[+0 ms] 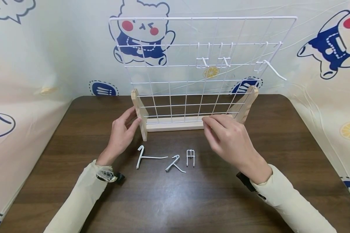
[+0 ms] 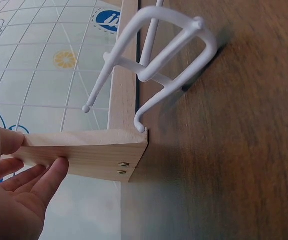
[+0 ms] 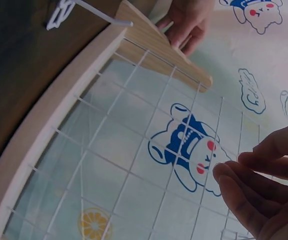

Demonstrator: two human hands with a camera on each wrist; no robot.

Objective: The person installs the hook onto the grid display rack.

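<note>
A white wire grid rack (image 1: 169,82) stands on a wooden base with two wooden side panels. My left hand (image 1: 122,132) holds the left side panel (image 1: 140,116); in the left wrist view its thumb and fingers lie on opposite sides of the wood. My right hand (image 1: 228,139) is in front of the lower right grid, fingers loosely bent. Nothing shows between its fingers (image 3: 244,192) in the right wrist view. Two short white hooks (image 1: 203,61) and a longer hook (image 1: 274,69) hang on the upper right grid.
Three loose white hooks lie on the brown table in front of the rack: a long one (image 1: 151,157), a shorter one (image 1: 175,164) and a small one (image 1: 190,157). A patterned cloth (image 1: 61,58) hangs behind and at both sides.
</note>
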